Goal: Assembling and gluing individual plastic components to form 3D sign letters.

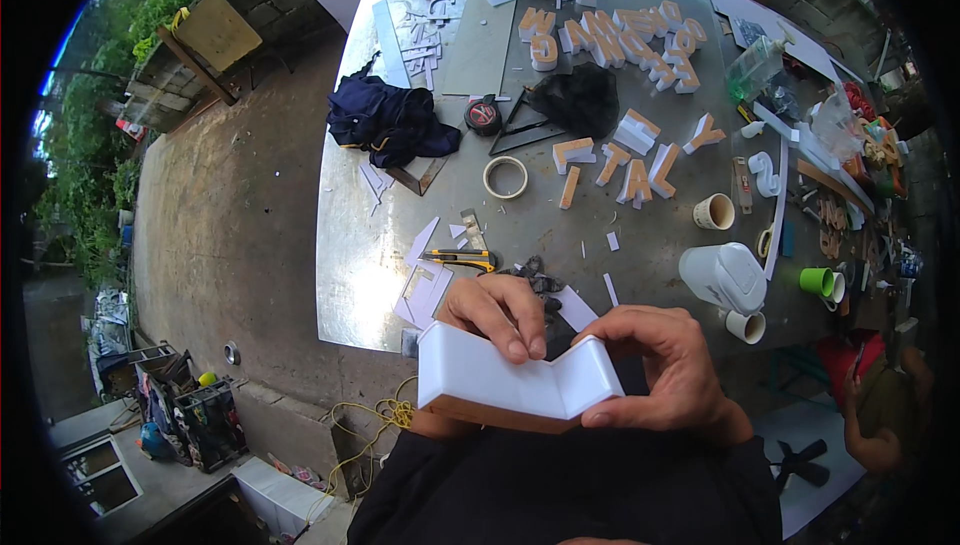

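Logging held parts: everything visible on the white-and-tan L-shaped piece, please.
The white-and-tan L-shaped piece has smooth, glossy, plastic-looking white walls and a tan, board-like face along its lower side. It's held tilted by the table's near edge. The left hand touches the long arm near the bend; the right hand grips the short arm, thumb nearer the person.

At six o'clock, one white, tan-edged angled piece; at three, one white plastic lidded tub, one bright green cup; at twelve, one red-and-black tape measure.
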`<state>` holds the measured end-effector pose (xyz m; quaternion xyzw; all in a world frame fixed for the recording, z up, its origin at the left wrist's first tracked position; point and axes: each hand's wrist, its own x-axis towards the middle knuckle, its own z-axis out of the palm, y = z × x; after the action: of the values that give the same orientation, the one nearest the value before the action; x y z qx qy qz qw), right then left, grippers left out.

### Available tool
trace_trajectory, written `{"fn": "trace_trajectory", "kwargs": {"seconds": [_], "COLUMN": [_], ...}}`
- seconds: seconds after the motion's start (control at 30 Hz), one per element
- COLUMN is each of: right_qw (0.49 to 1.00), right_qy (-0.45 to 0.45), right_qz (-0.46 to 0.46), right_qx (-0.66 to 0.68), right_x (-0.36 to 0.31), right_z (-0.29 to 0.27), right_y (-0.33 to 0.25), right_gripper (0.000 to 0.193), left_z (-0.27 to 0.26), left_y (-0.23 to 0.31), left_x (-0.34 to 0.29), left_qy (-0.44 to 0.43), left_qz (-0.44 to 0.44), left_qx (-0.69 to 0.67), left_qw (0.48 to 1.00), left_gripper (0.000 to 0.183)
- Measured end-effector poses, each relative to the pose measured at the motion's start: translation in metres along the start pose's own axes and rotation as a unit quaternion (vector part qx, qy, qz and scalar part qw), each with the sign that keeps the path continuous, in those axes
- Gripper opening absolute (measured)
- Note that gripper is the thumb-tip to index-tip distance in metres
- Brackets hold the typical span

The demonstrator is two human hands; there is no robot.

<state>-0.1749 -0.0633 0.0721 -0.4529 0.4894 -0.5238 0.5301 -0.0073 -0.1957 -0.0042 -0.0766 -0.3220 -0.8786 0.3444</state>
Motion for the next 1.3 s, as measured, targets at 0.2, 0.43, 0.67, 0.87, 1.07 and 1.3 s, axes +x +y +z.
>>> {"fn": "trace_trajectory", "kwargs": {"seconds": [0.2,0.43,0.67,0.87,1.07,1.3], "right_qw": [0.997,0.993,0.984,0.985,0.981,0.98], "right_qy": [-0.041,-0.032,-0.011,0.001,0.008,0.007], "right_qz": [0.059,0.065,0.099,0.1,0.112,0.12], "right_qx": [0.013,0.092,0.146,0.143,0.16,0.157], "right_x": [-0.001,-0.005,-0.004,-0.003,-0.005,-0.004], "right_z": [-0.008,-0.012,-0.009,-0.009,-0.006,-0.004], "right_y": [0.001,0.007,0.013,0.011,0.012,0.015], "right_gripper": [0.053,0.05,0.05,0.049,0.049,0.047], "left_z": [-0.014,-0.012,-0.016,-0.006,-0.015,-0.016], "left_y": [0.011,0.015,0.013,0.007,0.011,0.01], "left_x": [0.007,0.01,0.009,-0.003,0.0,-0.001], "left_qy": [-0.134,-0.163,-0.155,-0.031,-0.054,-0.032], "left_qz": [0.016,0.01,0.04,0.112,0.152,0.148], "left_qx": [-0.079,-0.01,-0.002,-0.034,0.042,0.021], "left_qw": [0.988,0.986,0.987,0.993,0.986,0.988], "left_gripper": [0.029,0.051,0.061,0.057,0.049,0.047]}}
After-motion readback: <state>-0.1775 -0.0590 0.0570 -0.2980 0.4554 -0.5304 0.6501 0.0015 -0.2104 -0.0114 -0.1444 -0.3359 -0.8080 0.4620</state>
